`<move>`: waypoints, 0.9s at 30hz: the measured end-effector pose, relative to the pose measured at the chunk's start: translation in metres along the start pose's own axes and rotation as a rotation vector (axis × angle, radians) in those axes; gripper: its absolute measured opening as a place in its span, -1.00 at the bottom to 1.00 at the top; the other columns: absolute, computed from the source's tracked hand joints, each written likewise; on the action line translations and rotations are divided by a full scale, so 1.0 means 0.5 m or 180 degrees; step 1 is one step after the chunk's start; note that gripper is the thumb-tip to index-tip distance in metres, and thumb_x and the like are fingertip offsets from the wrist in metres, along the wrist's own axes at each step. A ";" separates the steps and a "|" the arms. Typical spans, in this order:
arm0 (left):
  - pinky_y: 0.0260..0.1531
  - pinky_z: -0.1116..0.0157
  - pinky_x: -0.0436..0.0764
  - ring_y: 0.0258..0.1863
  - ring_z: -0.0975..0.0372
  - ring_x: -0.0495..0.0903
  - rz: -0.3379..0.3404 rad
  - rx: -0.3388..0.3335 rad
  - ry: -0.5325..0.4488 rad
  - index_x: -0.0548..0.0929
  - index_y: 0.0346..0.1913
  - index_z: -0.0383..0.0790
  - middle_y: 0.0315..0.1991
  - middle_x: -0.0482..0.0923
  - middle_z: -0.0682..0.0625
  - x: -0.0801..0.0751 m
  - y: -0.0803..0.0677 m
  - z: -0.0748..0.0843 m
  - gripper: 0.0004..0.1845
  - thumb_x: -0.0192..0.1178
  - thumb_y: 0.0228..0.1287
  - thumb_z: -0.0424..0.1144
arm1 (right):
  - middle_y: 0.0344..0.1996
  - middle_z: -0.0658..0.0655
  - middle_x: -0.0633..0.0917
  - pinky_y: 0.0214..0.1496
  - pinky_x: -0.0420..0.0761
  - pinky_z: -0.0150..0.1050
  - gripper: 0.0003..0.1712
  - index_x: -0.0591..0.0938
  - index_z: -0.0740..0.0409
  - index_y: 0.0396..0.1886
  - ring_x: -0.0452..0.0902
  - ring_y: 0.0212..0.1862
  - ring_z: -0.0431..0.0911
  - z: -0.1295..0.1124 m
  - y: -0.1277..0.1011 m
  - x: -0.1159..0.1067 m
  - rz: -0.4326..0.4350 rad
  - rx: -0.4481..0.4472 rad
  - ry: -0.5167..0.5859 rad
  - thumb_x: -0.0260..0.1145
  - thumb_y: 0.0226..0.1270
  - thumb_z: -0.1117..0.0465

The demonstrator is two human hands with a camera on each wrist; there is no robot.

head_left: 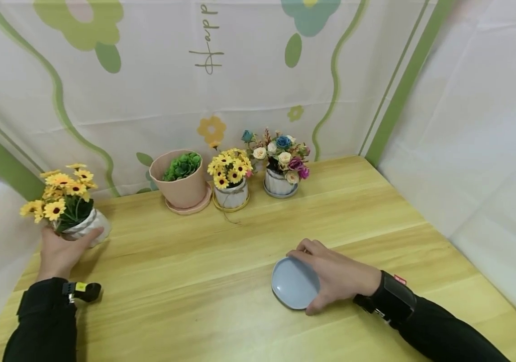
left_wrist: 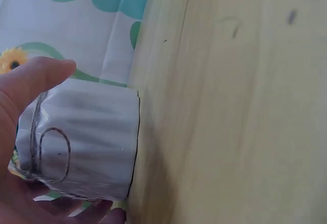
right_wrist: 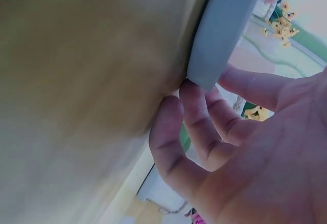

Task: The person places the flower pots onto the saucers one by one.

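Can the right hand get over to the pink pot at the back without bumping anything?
Probably yes. The right hand grips the blue saucer, and bare table lies between it and the pink pot. The sunflower pot stands close beside the pink pot, so approach from the front.

Only readable text: "Happ" in thin dark handwriting on the backdrop cloth [head_left: 239, 90] behind the table, turned sideways, w/ a crossbar line through it. Rest of the word's cut off. No other labels, brands or nrs legible.
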State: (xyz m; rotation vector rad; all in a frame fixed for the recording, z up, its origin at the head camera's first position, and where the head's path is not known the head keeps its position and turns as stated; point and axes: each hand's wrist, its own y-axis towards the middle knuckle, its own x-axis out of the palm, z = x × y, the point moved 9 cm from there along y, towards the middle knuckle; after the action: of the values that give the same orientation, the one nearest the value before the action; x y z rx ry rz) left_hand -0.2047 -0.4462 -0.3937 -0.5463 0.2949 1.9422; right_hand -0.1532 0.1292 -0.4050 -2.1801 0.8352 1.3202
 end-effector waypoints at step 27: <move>0.71 0.27 -0.10 0.67 0.37 -0.08 0.0118 -0.0173 -0.0539 -0.15 0.69 0.41 0.71 -0.10 0.30 -0.014 0.047 -0.027 0.15 0.49 0.34 -0.09 | 0.27 0.11 0.41 0.30 0.59 -0.18 0.35 0.35 0.10 0.61 0.33 0.27 -0.03 -0.084 0.266 0.028 -0.0481 -0.0113 -0.0130 0.76 -0.14 -0.29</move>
State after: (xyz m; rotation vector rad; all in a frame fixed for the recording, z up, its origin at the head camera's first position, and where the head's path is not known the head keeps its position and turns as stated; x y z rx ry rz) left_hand -0.2204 -0.4677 -0.4030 -0.4105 0.1458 2.0227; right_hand -0.2151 0.0035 -0.4085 -2.1887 0.6227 1.3088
